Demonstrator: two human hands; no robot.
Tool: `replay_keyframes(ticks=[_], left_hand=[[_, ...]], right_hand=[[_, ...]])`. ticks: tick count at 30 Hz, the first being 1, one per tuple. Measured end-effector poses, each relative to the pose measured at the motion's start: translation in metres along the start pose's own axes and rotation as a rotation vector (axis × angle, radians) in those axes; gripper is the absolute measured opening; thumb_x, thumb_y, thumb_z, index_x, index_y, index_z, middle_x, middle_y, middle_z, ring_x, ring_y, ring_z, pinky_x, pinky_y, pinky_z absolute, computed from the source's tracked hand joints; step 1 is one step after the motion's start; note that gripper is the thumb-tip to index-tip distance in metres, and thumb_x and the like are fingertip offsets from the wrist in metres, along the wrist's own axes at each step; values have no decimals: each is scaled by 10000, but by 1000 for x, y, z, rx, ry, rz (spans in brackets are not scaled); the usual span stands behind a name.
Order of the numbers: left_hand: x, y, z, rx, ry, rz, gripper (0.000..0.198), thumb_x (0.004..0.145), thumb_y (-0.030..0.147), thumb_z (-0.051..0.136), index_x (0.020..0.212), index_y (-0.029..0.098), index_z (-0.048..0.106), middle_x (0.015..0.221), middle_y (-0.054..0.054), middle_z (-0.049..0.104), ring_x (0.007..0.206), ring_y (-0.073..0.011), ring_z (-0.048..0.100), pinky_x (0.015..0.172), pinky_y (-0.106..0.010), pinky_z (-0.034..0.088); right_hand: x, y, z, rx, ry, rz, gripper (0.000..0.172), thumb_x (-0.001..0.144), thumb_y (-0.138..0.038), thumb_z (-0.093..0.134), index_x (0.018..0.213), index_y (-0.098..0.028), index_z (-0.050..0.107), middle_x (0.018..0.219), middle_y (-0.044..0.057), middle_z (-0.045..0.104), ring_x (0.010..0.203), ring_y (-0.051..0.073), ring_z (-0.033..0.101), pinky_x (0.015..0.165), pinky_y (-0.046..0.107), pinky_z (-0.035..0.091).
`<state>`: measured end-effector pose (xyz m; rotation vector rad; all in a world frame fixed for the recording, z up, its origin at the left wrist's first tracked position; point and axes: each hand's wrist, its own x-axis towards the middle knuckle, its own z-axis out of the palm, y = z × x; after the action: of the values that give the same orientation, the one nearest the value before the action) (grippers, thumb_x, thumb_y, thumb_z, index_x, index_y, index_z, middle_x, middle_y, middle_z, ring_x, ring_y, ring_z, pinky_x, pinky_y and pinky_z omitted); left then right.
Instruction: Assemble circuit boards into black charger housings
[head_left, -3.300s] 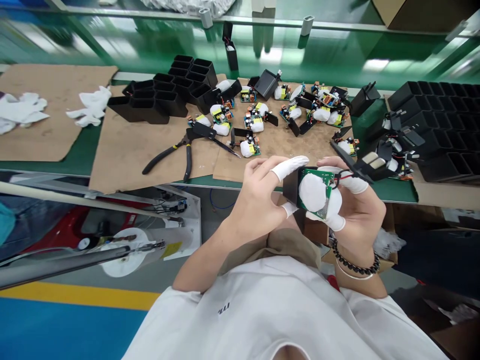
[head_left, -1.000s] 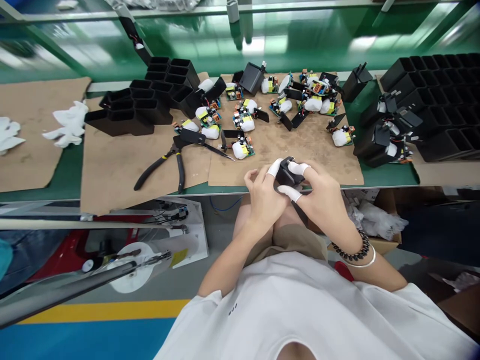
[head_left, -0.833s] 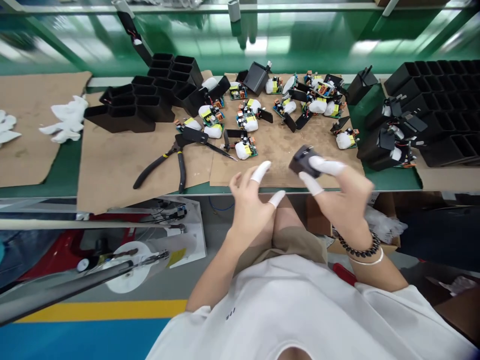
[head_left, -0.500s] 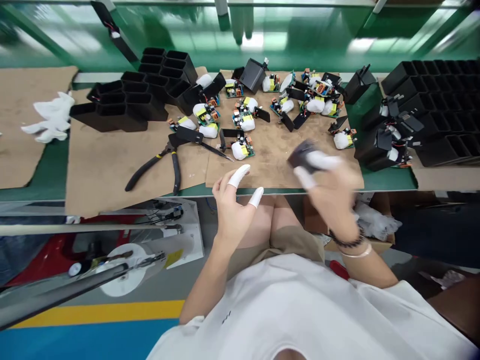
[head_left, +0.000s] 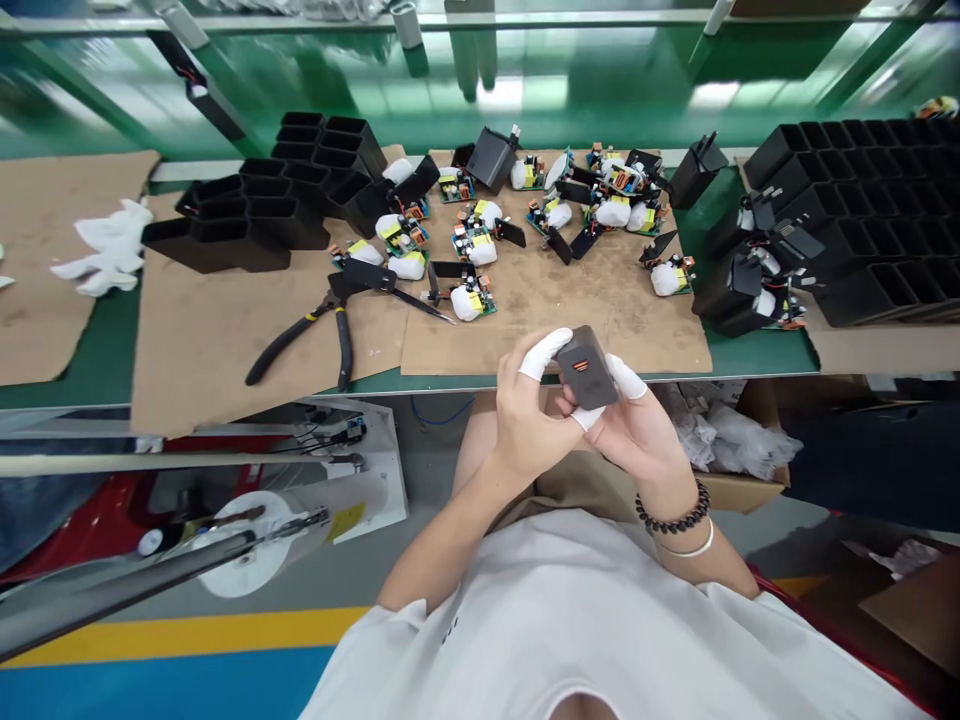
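The left hand (head_left: 531,415) and right hand (head_left: 641,432) — fingers bent in, parted only by its width — grip a black case (head_left: 589,370) by the surface's (head_left: 765,352) near edge.

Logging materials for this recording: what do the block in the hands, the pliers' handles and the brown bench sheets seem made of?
Block: probably hard plastic, matte, dark, with clean, rounded corners. Pliers' handles: perhaps rubber or soft plastic, dull black with yellow bands. Brown sheets: most likely cardboard, matte and stained, with uneven edges.
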<state>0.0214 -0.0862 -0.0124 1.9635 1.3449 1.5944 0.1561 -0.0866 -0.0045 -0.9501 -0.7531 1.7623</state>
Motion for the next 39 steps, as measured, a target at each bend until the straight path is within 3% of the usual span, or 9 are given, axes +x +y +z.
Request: replay_keyframes(ticks=[7,13,17,20,24,27,30,33,39], left_hand=[[12,13,-3,-297,-47,-317,623,683,351,942,1219,192,666,1192,-76,744,1077,-222,719,965,-340,588],[15,16,-6,-563,-93,-569,709,576,384,1011,1144,188,636,1154,-73,752,1042,-224,747,943,-331,613],[19,19,-12,-741,-46,-677,713,493,334,1042,1074,201,651,1102,-39,754,1036,-206,742,960,-310,604],[21,14,-19,-1002,-17,-880,599,541,408,1018,1004,200,701,1006,-20,775,944,-189,755,882,-289,608],[18,0,-33,-1428,-303,-1331,544,653,563,932,930,126,764,902,-73,807,757,-208,751,781,-343,611],[15,-5,-40,-1609,-417,-1519,502,833,574,793,953,87,770,891,-118,817,763,-232,768,876,-390,595],[17,-7,-39,-1595,-302,-1522,459,936,550,696,958,98,773,872,-108,811,787,-215,774,950,-370,561],[26,-12,-38,-1465,-201,-1366,436,882,572,763,945,141,778,905,-87,811,855,-217,776,1028,-371,533],[61,-28,-88,-1022,-448,-925,587,718,547,923,1148,176,773,1058,-105,826,988,-269,782,1025,-413,559]], right_hand=[[-17,-14,11,293,-26,224,373,943,-554,686,1159,-259,760,1111,35,831,953,188,786,851,334,678],[-12,-10,14,181,204,8,404,847,-627,769,1004,-256,743,752,-33,702,578,99,588,510,211,523],[-9,-14,2,2,183,-60,330,803,-484,837,1037,-263,760,598,-79,528,462,69,394,402,195,353],[-11,-26,-10,-292,104,-258,297,793,-347,877,1072,-286,797,796,-30,704,606,95,580,550,222,515],[-8,-57,-27,-733,-217,-519,189,871,-258,819,1043,-333,836,1088,25,810,981,206,756,903,359,635],[1,-88,-29,-974,-139,-657,224,968,-259,697,1087,-396,829,1265,14,779,1202,250,723,1122,464,567],[9,-108,-12,-1035,-260,-656,537,928,-370,754,1440,-481,636,1514,-2,657,1431,309,608,1212,531,518],[24,-111,19,-1265,-477,-575,869,845,-484,820,1620,-414,433,1508,73,668,1327,378,688,1081,573,609],[115,-135,64,-1277,-583,-347,424,839,-492,769,1151,-207,747,1106,104,825,965,297,784,838,431,651]])
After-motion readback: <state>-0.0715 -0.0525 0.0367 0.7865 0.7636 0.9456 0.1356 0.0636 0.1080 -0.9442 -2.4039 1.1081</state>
